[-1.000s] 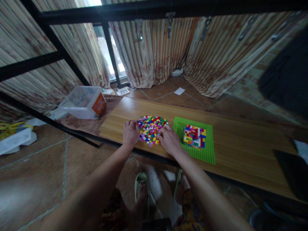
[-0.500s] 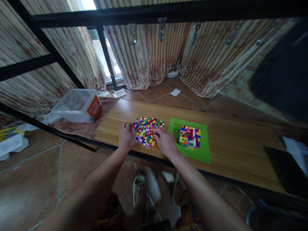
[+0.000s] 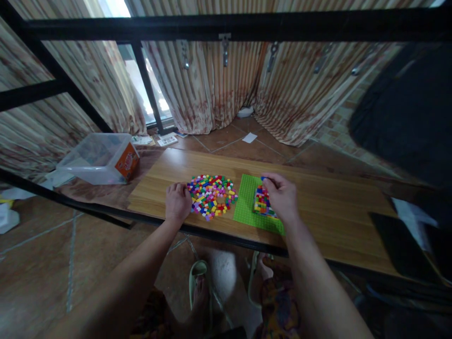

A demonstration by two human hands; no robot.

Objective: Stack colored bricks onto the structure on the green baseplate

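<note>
A loose pile of small colourful toy bricks (image 3: 212, 195) is spread on the wooden tabletop. My left hand (image 3: 177, 202) rests at the pile's left edge, fingers curled together; whatever is in them is hidden. Over the green baseplate (image 3: 245, 202), my right hand (image 3: 283, 195) pinches a small blue brick (image 3: 263, 178) between thumb and fingertip. Below that hand stands a multicoloured block of stacked bricks (image 3: 260, 202) on the baseplate, its right part covered by the hand. The blue brick appears near the block's far edge; contact cannot be made out.
The narrow wooden table (image 3: 339, 221) has a dark front edge. At its left stands a clear plastic bin (image 3: 95, 160) with an orange label. A black flat object (image 3: 395, 240) lies at the right end. Dark metal bars (image 3: 226, 26) cross above, with curtains behind.
My right hand has moved right from the brick pile to above the stacked block, carrying the blue brick. My left hand stays at the pile. The view has shifted slightly.
</note>
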